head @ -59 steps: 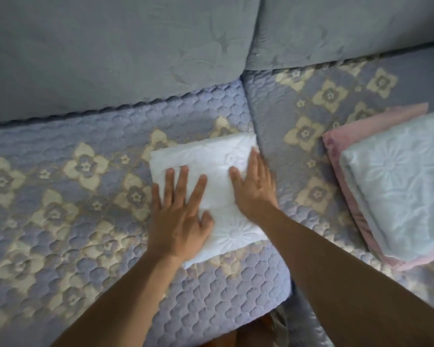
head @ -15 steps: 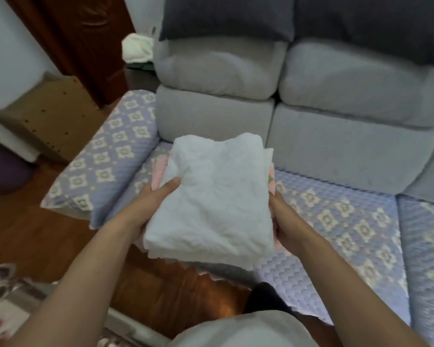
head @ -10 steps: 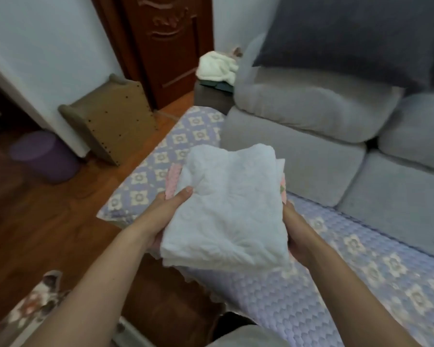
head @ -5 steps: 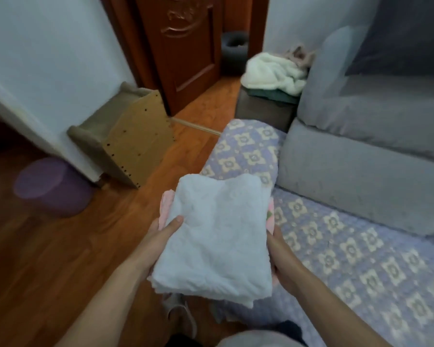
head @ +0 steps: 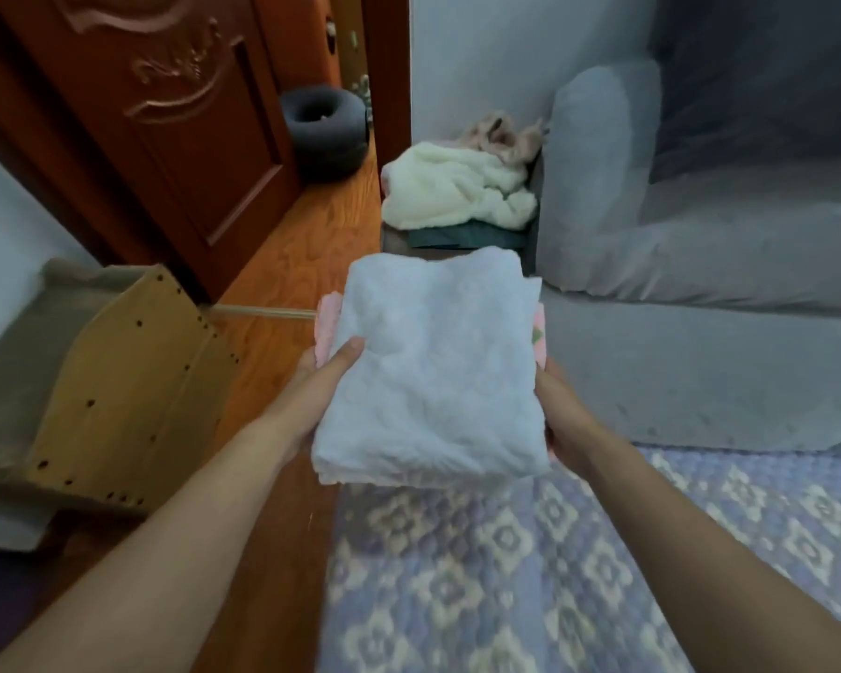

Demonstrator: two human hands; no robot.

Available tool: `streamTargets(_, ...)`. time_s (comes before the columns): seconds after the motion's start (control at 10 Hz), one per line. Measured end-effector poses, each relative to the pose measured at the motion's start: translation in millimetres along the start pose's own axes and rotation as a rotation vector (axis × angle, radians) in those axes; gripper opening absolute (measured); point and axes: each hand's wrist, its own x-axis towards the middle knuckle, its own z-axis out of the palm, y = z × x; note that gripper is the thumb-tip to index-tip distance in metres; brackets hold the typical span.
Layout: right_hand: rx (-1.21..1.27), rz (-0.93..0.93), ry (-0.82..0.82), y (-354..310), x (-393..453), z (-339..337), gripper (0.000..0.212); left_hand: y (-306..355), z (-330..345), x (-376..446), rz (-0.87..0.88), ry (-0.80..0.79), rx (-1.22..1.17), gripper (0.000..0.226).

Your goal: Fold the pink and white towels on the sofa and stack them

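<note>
Two hands are carrying the folded stack of soft white terry towels [head: 433, 376] at frame centre, pink towel edges [head: 325, 323] peeking beneath. Left hand [head: 319, 386] is gripping it, thumb on top; right hand [head: 557, 420] is cupping the other side, its fingers hidden. Light and floppy, it probably needs support underneath. No containers are showing their contents.
</note>
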Motion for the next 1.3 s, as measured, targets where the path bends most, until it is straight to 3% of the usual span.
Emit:
streamTargets(0.1,-0.061,-0.007,-0.008,39.4,90.7,-6.6,0.056,-37.6,11.4,102.4,-0.014,0.023,0.059,0.053)
streamTargets(0.2,-0.099,0.032,0.047,88.4,138.2,-12.4,0.053,-88.0,19.0,167.0,-0.166,0.105,0.184,0.087)
streamTargets(0.3,-0.134,0.12,0.117,93.0,138.9,-16.9,0.061,-99.1,25.3,159.8,-0.039,0.383,0.637,0.09)
streamTargets(0.4,-0.27,0.015,0.439,66.3,113.8,-8.9,0.056,-72.6,42.1,126.5,0.46,0.482,1.009,0.064)
streamTargets(0.5,-0.708,-0.573,0.537,23.9,69.0,60.9,0.048,-66.3,69.4,143.2,0.61,0.342,1.301,0.061)
streamTargets(0.6,-1.099,-0.51,0.411,37.3,112.6,95.6,0.058,-67.0,84.0,169.9,0.561,0.317,1.432,0.07)
streamTargets(0.7,-1.23,-0.268,0.398,82.2,174.6,55.1,0.067,-78.8,86.4,187.7,0.497,0.374,1.383,0.068)
streamTargets(0.8,-1.143,-0.375,0.389,113.8,184.2,41.0,0.068,-93.2,91.6,192.3,0.477,0.379,1.364,0.07)
streamTargets(1.0,-1.133,-0.35,0.369,97.4,247.8,43.1,0.07,-79.9,86.8,248.8,0.405,0.343,1.252,0.07)
streamTargets(1.1,-1.176,-0.3,0.311,97.4,239.7,45.2,0.069,-81.2,89.2,237.6,0.352,0.323,1.338,0.069)
streamTargets(1.2,-1.236,-0.139,0.191,74.4,222.3,41.4,0.07,-58.6,84.1,224.8,0.247,0.148,1.393,0.066)
streamTargets(1.3,-1.335,-0.007,0.145,35.5,187.2,48.8,0.072,-24.0,76.8,193.9,0.206,0.068,1.441,0.068)
